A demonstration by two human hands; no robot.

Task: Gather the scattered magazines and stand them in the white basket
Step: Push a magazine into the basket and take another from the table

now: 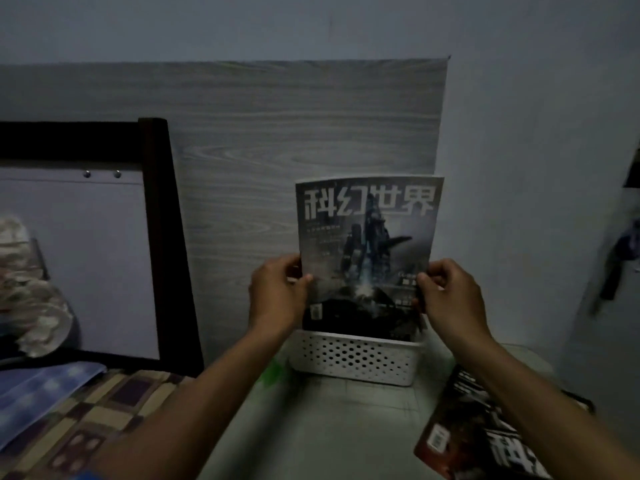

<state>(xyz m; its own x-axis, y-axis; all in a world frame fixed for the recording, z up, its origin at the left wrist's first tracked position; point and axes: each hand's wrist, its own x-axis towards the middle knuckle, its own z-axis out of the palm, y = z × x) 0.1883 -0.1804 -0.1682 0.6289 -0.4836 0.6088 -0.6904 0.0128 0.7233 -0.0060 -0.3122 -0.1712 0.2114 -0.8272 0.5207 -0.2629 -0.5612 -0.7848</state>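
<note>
Second magazine: lies flat at the near right edge of the table, partly under the right forearm, cut off by the lower frame edge; white barcode label visible, cover otherwise dark.

Table: pale top, dimly lit, a green smear near the basket's left corner; what it is cannot be made out.

Basket: white, perforated wall, at the back of the table against the wall panel.

Magazine: upright, cover facing the camera, large white title characters across the top, lower edge down inside the basket. Whether it touches the bottom cannot be seen.

Left hand: fingers and thumb pinch the magazine's left edge.

Right hand: fingers and thumb pinch the magazine's right edge.

Wall panel: grey wood grain, behind the basket, set on a plain pale wall.

Bed frame: dark post and rail at left, pale board within.

Blanket: checked pattern, lower left, cut off by the frame.

Crumpled cloth: pale, far left, partly out of view.

Dark item: hangs at the right wall; blurred, not identifiable.
</note>
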